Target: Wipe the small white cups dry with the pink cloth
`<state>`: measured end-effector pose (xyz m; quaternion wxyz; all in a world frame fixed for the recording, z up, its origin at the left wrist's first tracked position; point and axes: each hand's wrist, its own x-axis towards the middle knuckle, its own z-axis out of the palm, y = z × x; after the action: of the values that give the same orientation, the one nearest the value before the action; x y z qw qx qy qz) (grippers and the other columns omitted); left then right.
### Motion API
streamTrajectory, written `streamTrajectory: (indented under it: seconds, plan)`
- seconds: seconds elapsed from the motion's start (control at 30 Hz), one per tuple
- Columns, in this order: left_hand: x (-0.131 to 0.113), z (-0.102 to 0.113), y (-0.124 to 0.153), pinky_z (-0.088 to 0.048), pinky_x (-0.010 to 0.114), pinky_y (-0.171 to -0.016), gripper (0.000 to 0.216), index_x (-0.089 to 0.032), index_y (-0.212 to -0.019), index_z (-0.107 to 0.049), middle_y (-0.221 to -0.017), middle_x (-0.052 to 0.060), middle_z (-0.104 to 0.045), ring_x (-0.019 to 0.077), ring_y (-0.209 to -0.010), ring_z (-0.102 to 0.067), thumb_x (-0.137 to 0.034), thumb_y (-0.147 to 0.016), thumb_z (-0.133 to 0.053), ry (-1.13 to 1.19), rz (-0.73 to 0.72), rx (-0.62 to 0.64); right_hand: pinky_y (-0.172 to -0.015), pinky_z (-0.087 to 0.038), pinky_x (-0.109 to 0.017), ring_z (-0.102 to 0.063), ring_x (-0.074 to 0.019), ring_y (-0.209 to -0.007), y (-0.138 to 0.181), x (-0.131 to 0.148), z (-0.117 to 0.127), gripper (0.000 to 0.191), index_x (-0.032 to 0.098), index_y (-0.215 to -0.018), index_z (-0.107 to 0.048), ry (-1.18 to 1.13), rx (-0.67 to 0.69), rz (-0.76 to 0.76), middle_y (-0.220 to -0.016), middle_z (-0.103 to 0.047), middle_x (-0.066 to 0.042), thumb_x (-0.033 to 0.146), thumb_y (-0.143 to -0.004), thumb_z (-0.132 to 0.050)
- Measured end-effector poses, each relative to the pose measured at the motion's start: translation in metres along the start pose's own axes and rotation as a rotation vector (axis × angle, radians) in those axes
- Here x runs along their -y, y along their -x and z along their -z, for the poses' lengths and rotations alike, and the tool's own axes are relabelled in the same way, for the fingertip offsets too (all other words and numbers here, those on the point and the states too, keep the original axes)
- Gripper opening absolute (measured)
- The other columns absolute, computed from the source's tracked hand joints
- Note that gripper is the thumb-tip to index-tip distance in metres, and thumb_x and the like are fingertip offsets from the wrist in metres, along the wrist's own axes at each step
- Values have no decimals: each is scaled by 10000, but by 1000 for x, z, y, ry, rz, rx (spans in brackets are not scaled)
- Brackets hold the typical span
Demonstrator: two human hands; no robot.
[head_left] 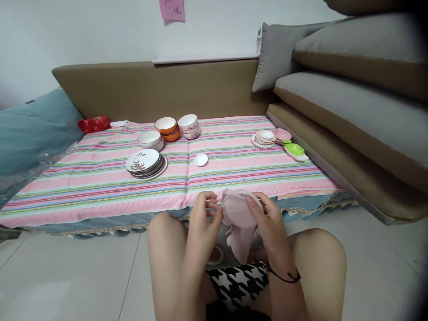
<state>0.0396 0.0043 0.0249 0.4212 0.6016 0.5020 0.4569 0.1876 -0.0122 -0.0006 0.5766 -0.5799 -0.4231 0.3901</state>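
A pale pink cloth (238,209) is held up over my lap, its lower end hanging down between my knees. My right hand (265,216) grips its right side, thumb on top and fingers behind. A curved, rim-like edge shows by the right thumb; whether a dish lies within the cloth I cannot tell. At the cloth's left edge, my left hand (207,211) pinches with thumb and fingers curled. Beyond the hands, a small white dish (201,160) sits on the striped sheet (227,174).
A stack of plates (143,161), white bowls (149,139), orange bowls (166,125) and more white bowls (188,124) stand left of centre. To the right are small stacked dishes (265,137), a pink bowl (282,134) and a green dish (294,150). Thick cushions (351,102) rise at right.
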Motion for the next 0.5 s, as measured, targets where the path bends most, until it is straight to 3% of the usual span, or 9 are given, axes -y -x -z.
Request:
streamTrajectory:
  seconds: [0.2, 0.4, 0.5]
  plan:
    - [1, -3, -1, -460, 219, -626, 88, -207, -883, -508, -907, 21, -544, 136, -815, -555, -174, -806, -537, 62, -5, 4, -575, -377, -209, -480, -128, -692, 0, 0, -4, 292, 177, -885, -617, -50, 41, -39, -780, -580, -6, 459, -819, -576]
    - [-17, -1, 6, -452, 235, -649, 48, -220, -854, -528, -827, -7, -550, 116, -714, -545, -195, -830, -561, -16, -129, -153, -567, -370, -218, -472, -132, -684, 0, -1, -6, 296, 173, -861, -605, -21, -29, -39, -783, -574, -8, 463, -812, -569]
    - [-30, -8, 12, -467, 297, -810, 101, -242, -942, -573, -948, 16, -624, 156, -896, -590, -203, -875, -508, -5, -255, -6, -572, -377, -226, -473, -135, -672, -1, -1, -9, 294, 168, -849, -599, 7, -27, -36, -760, -569, -9, 457, -806, -562]
